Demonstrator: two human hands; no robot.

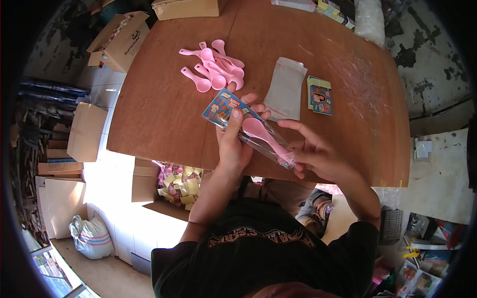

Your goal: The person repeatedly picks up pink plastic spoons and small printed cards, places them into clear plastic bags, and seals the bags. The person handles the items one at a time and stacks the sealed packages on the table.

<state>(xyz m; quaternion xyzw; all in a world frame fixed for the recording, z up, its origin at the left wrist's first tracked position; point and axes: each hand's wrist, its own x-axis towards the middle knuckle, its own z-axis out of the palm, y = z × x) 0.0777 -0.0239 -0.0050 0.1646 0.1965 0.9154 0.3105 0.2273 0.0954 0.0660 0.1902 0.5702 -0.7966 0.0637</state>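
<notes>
Clear bag: a narrow transparent sleeve (258, 135) held above the near edge of the brown table (164, 109), slanting from upper left to lower right.
Contents: a pink spoon (263, 135) lies inside, bowl toward the upper end, beside a small blue printed card (224, 106) with a cartoon picture.
Left hand: the left hand (232, 144) is closed around the sleeve's upper part, thumb pressed on top near the spoon bowl.
Right hand: the right hand (315, 151) pinches the lower end of the sleeve, other fingers spread.
Spoon pile: loose pink spoons (214, 67) heaped on the table just beyond the hands.
Empty sleeves: a flat stack of clear bags (285, 88) to the right of the pile.
Card stack: small blue and yellow printed cards (320, 96) just right of the sleeves.
Boxes: a tan carton (186, 8) at the table's far edge; an open cardboard box (121, 42) off the left corner.
Below table: a box of pink and yellow packets (179, 184).
</notes>
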